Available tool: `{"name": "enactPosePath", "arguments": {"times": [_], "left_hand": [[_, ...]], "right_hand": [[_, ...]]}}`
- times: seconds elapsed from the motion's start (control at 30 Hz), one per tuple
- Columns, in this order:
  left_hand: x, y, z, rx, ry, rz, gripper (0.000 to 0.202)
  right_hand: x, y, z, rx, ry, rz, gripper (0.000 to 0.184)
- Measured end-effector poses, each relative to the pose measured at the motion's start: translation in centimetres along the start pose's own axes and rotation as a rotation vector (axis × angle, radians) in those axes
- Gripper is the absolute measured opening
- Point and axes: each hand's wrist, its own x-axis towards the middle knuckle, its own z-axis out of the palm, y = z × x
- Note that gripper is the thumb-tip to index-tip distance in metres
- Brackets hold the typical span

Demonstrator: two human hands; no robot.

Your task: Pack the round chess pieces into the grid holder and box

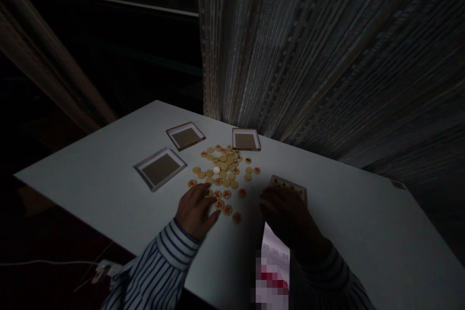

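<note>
Near our spread left hand (194, 210) lie round pieces (223, 165), three boxes (162, 169) — by our right hand (290, 210), grip unclear, a lit phone (273, 247). A curtain (286, 48) edges our white table (337, 232).

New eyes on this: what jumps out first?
The lit screen, at the bottom, right of centre, near the right hand. Then the round pieces scattered mid-frame on the white table, by the left hand.
</note>
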Motion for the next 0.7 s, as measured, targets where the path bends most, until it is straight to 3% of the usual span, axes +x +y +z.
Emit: {"name": "enactPosePath", "arguments": {"times": [0.3,0.7], "left_hand": [[-0.4,-0.2,1.0,-0.019,0.031,0.009,0.023],[0.1,0.4,0.6,-0.017,0.045,-0.018,0.024]], "right_hand": [[1.1,-1.7,0.6,0.009,-0.050,-0.044,0.019],[1.2,-1.5,0.8,0.023,-0.039,-0.066,0.021]]}}
